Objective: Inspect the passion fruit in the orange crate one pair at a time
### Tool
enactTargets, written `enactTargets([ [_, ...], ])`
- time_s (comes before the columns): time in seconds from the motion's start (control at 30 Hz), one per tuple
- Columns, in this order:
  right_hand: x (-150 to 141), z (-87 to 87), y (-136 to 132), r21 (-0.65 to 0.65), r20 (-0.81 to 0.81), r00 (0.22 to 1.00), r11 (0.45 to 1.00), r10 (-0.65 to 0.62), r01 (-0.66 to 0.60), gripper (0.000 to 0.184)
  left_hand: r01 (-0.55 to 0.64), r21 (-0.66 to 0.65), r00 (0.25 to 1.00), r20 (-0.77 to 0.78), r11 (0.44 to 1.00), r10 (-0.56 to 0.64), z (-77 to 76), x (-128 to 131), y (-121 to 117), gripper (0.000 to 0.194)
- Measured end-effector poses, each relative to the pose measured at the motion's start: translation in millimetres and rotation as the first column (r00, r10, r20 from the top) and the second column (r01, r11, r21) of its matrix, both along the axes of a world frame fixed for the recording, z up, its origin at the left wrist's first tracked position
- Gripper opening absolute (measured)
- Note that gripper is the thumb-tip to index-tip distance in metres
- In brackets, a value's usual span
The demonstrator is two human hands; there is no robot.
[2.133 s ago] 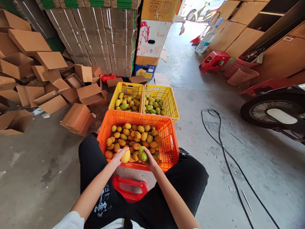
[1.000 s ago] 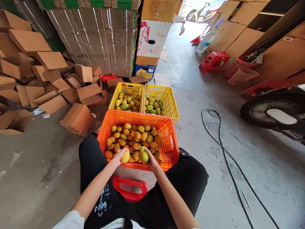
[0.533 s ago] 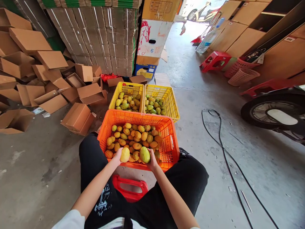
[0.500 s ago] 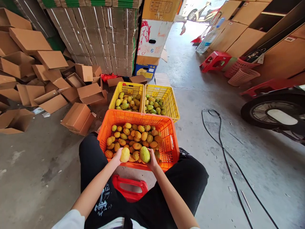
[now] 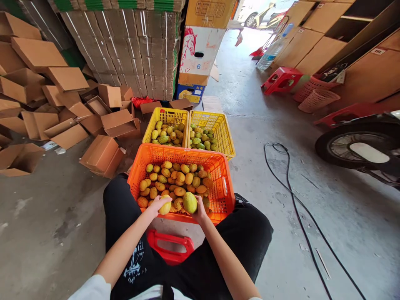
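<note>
My left hand point(image 5: 157, 204) is closed around a yellow fruit point(image 5: 165, 208), its fingers lying over the top. In my right hand point(image 5: 200, 209) is a larger green-yellow fruit point(image 5: 190, 202), gripped from its right side. These oval fruits look like mangoes or small melons; I cannot tell which. Both hands are above the near side of an orange plastic crate point(image 5: 229, 179) between my knees. Many yellow, orange and greenish fruits point(image 5: 180, 176) of the same sort lie inside it.
Behind the orange crate stand two yellow crates point(image 5: 229, 131) holding greener fruits. Empty cardboard boxes point(image 5: 98, 152) are heaped at the left, before bundled flat cardboard point(image 5: 125, 50). A black cable point(image 5: 292, 191) and a motorbike wheel point(image 5: 356, 143) are at the right. A red stool point(image 5: 170, 246) is below me.
My left hand has turned over, its fingers now covering the top of the yellow fruit. My right hand holds the green-yellow fruit in nearly the same place.
</note>
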State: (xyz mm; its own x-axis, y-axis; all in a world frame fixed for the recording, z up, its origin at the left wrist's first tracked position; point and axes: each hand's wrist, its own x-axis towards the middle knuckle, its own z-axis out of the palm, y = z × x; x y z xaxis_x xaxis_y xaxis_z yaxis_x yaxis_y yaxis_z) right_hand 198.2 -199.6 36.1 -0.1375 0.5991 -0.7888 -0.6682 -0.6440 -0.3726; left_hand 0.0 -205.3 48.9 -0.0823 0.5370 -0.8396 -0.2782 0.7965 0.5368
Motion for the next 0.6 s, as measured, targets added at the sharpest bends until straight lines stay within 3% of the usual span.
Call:
enactTargets([
  [0.27, 0.1, -1.0, -3.3, 0.017, -0.012, 0.999, 0.999, 0.05, -0.049, 0.024, -0.007, -0.018, 0.998, -0.063, 1.0, 0.005, 11.8, -0.3, 3.6, 0.022],
  [0.43, 2.8, -6.0, -4.4, 0.004, 0.015, 0.996, 0.996, 0.088, -0.089, 0.022, -0.016, -0.087, 0.998, -0.065, 0.996, 0.01, 20.0, 0.0, 6.8, 0.028],
  [0.6, 5.3, -11.9, -2.8, -0.002, 0.079, 0.994, 0.998, 0.07, -0.07, 0.021, -0.063, -0.145, 0.995, -0.085, 0.987, 0.051, 15.8, -1.1, 8.1, 0.029],
])
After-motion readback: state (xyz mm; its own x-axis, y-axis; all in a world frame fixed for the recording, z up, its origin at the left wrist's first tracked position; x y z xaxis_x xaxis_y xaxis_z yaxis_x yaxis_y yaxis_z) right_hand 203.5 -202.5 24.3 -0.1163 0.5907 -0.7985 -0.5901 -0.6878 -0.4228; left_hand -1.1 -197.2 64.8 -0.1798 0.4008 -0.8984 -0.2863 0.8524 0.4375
